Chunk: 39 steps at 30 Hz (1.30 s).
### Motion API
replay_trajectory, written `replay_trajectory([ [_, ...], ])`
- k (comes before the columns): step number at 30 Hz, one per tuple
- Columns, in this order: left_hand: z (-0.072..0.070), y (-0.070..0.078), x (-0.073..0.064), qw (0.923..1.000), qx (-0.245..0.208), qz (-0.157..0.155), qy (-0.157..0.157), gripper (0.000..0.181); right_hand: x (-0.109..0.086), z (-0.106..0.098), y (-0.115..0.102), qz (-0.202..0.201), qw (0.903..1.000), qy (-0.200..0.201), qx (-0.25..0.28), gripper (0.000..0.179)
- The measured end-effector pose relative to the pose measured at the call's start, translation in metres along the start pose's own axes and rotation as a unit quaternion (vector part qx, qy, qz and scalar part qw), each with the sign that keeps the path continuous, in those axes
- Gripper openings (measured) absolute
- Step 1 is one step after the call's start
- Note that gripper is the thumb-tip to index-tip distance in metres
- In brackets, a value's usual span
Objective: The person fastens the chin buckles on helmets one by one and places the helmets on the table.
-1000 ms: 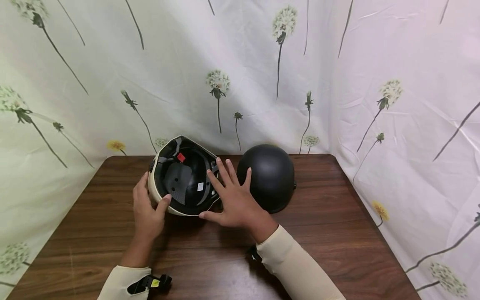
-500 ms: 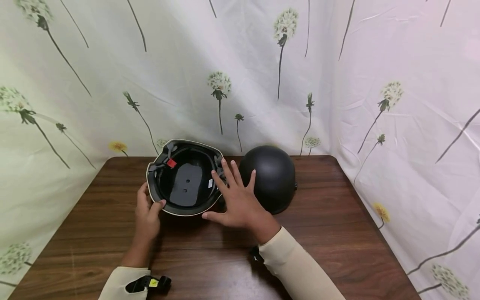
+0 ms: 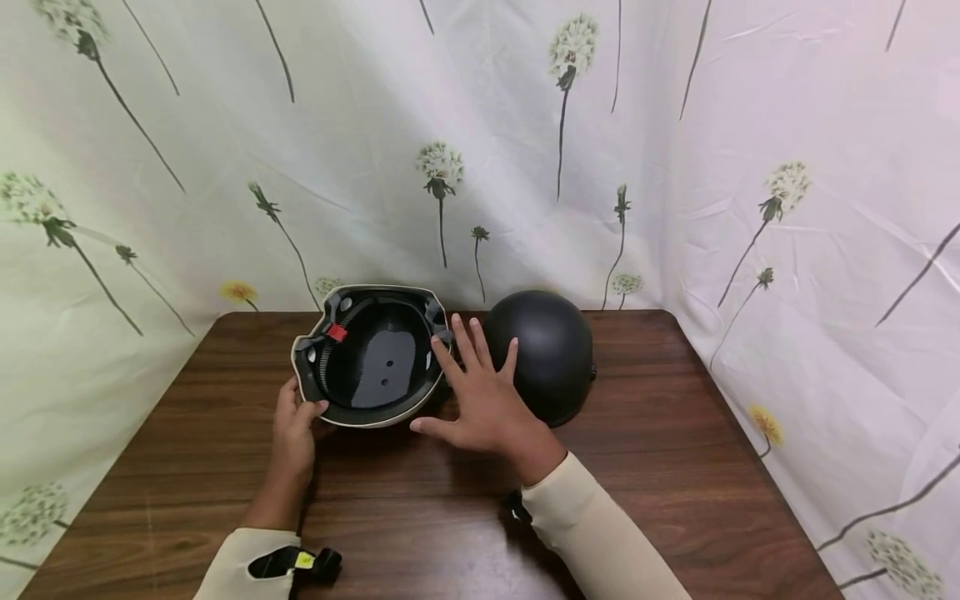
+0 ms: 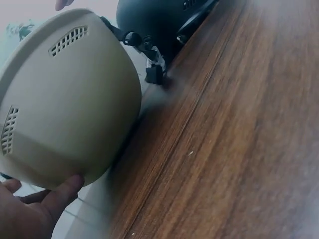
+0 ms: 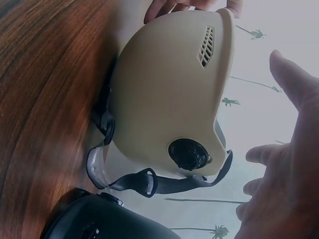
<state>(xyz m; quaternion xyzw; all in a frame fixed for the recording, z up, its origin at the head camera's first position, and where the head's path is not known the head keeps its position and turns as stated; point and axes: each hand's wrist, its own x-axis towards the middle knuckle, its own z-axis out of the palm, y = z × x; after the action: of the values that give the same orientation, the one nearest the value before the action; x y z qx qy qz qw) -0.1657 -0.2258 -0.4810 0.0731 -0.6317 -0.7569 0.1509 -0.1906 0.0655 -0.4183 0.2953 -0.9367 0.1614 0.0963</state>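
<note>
A tan helmet (image 3: 382, 417) lies turned over at the left, its black padded inside (image 3: 352, 375) facing up and a red buckle piece (image 3: 337, 332) within. My left hand (image 3: 292, 429) grips its near left rim, thumb over the edge and fingers on the outer shell. In the left wrist view, fingertips touch the tan shell (image 4: 75, 99). My right hand (image 3: 487, 400) spreads its fingers at the helmet's right side and holds nothing. The right wrist view has it apart from the shell, where a black knob (image 5: 189, 154) and a strap (image 5: 174, 184) show.
Right behind my right hand stands a black helmet (image 3: 543, 358), dome up, close beside the tan one. Both are near the back edge of the brown wooden table (image 3: 637, 500). A flower-printed cloth (image 3: 360, 150) hangs behind and at the sides.
The tan helmet has turned in place, its inside and red buckle swinging round to the left. My left hand has slid slightly down its rim; the right hand stays spread, shifted slightly right.
</note>
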Motion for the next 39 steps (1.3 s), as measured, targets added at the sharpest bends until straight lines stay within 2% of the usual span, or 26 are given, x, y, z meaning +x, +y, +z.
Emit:
replay_trajectory([
  [6,0.002,0.003,0.0,0.9995,0.024,0.005,-0.02,0.068,0.001,-0.003,0.003,-0.002,0.9999,0.01,0.007,0.111],
  [8,0.002,0.004,0.003,0.9988,0.043,0.018,-0.016,0.071,0.001,-0.003,0.004,-0.002,0.9999,0.013,0.008,0.11],
  [10,0.001,0.007,0.006,0.9968,0.065,0.044,-0.014,0.073,0.002,-0.003,0.006,-0.001,0.9999,0.013,0.008,0.11],
  [13,-0.002,0.011,0.011,0.9877,0.127,0.09,-0.013,0.077,0.002,-0.003,0.006,0.003,0.9999,0.012,0.004,0.11],
  [15,-0.005,0.014,0.013,0.975,0.185,0.122,-0.013,0.079,0.001,-0.004,0.007,0.004,0.9999,0.011,0.003,0.11],
  [17,-0.008,0.018,0.016,0.9563,0.249,0.152,-0.009,0.084,0.001,-0.004,0.006,0.005,0.9999,0.01,0.003,0.11],
  [21,-0.012,0.026,0.022,0.9095,0.355,0.216,-0.009,0.09,0.002,-0.005,0.006,0.009,0.9999,0.004,0.0,0.11],
  [24,-0.012,0.035,0.028,0.8714,0.423,0.247,-0.014,0.094,0.002,-0.005,0.007,0.013,0.9999,0.003,-0.003,0.11],
  [26,-0.011,0.043,0.031,0.8451,0.472,0.251,-0.018,0.095,0.002,-0.005,0.007,0.013,0.9999,0.005,-0.005,0.11],
  [29,-0.007,0.054,0.033,0.8025,0.546,0.239,-0.029,0.092,0.001,-0.005,0.008,0.014,0.9999,0.006,-0.005,0.111],
  [32,-0.002,0.064,0.038,0.7662,0.6,0.225,-0.051,0.088,0.001,-0.005,0.009,0.017,0.9998,0.006,-0.011,0.111],
  [35,0.003,0.071,0.044,0.7358,0.636,0.221,-0.07,0.085,0.0,-0.005,0.01,0.02,0.9997,0.008,-0.013,0.111],
  [37,0.006,0.075,0.049,0.7204,0.654,0.217,-0.082,0.083,0.0,-0.005,0.012,0.022,0.9996,0.01,-0.013,0.11],
  [39,0.009,0.079,0.054,0.7084,0.667,0.212,-0.093,0.082,0.0,-0.005,0.013,0.025,0.9996,0.012,-0.011,0.11],
])
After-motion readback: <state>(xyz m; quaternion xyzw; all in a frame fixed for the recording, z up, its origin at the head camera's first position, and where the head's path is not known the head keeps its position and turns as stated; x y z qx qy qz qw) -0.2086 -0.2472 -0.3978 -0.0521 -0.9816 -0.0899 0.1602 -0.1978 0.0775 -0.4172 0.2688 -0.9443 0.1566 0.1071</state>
